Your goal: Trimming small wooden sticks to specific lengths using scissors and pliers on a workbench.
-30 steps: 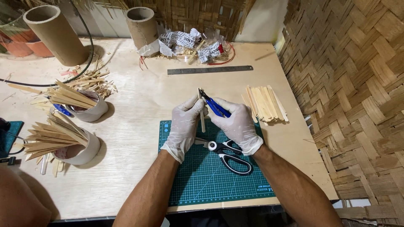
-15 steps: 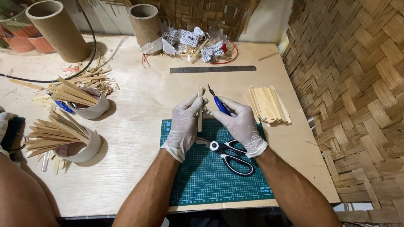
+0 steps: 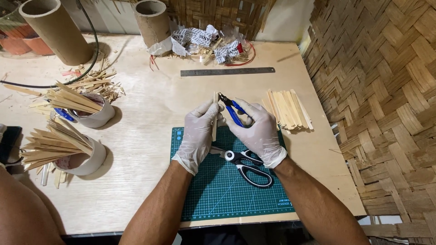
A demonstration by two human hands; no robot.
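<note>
Both my hands wear white gloves and meet above the far edge of a green cutting mat (image 3: 213, 195). My left hand (image 3: 198, 134) pinches a thin pale bamboo strip (image 3: 214, 100) and holds it upright. My right hand (image 3: 256, 131) grips small blue-handled cutters (image 3: 230, 109), whose dark jaws sit right next to the top of the strip. Black-and-white scissors (image 3: 247, 167) lie on the mat just below my hands.
A pile of cut strips (image 3: 287, 109) lies right of my hands, a steel ruler (image 3: 227, 71) beyond. Two white cups (image 3: 93, 119) full of bamboo sticks stand at left, two cardboard tubes (image 3: 56, 29) at the back. A woven bamboo wall (image 3: 381, 90) borders the table's right.
My hands have stayed over the mat's far edge; the strip stands more upright in my left hand and the cutters' jaws have come closer to its top.
</note>
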